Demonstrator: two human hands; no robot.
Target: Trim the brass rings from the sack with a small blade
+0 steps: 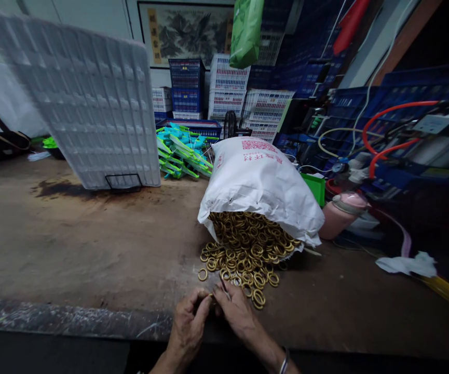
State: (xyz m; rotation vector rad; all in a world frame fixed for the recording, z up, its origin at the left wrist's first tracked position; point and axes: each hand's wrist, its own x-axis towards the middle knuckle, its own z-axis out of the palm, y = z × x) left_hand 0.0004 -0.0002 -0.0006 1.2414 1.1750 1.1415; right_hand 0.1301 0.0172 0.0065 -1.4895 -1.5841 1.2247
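Observation:
Close together at the table's front edge, my two hands meet below a spilled heap of brass-coloured rings [247, 259]. My left hand [187, 319] is closed, thumb against the fingers, pinching a brass ring [211, 295] of which only a small bit shows. A thin dark tool [224, 286] sticks up from my closed right hand [236, 309]; its exact kind is hard to make out. The right fingertips are close to the ring, partly hidden. The rings pour from the mouth of a white woven sack [261, 182] lying on its side.
On the wooden table [92, 244] a white ribbed plastic panel [103, 114] stands in a black wire stand. Green and blue plastic pieces [183, 150] lie behind the sack. To the right are a pink bottle [341, 215], red hoses [372, 135] and a crumpled white cloth [407, 264].

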